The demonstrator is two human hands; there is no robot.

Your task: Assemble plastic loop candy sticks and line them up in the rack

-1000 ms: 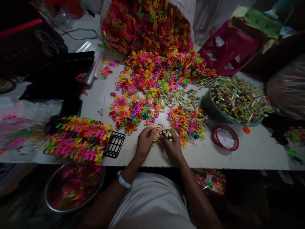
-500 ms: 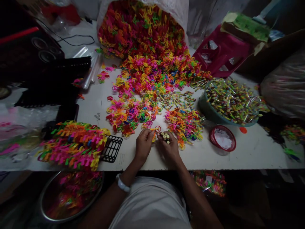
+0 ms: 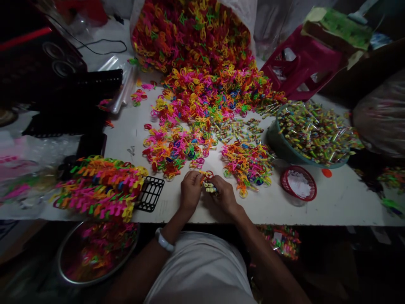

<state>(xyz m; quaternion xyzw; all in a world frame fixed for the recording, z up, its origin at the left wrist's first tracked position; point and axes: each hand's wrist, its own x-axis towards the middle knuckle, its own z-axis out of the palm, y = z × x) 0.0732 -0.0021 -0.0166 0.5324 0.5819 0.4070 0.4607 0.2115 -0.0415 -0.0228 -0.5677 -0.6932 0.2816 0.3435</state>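
Note:
My left hand is closed in a pinch at the table's front, with a small orange-yellow plastic piece at its fingertips. Close beside it, my right hand is wrapped round a bunch of thin wrapped sticks whose pale ends point left. A red plastic ring shows between the two hands; which one holds it I cannot tell. Just beyond lie a pile of colourful plastic pieces and, to the right, a heap of pieces joined to sticks.
A sack spills plastic pieces at the back. On the right stand a green tub of wrapped sticks and a red basket with white bits. A black rack loaded with pieces is at left, above a metal bowl.
My right hand has turned, so the stick bunch now points left toward my left hand instead of showing its ends upward. The whole view has shifted slightly.

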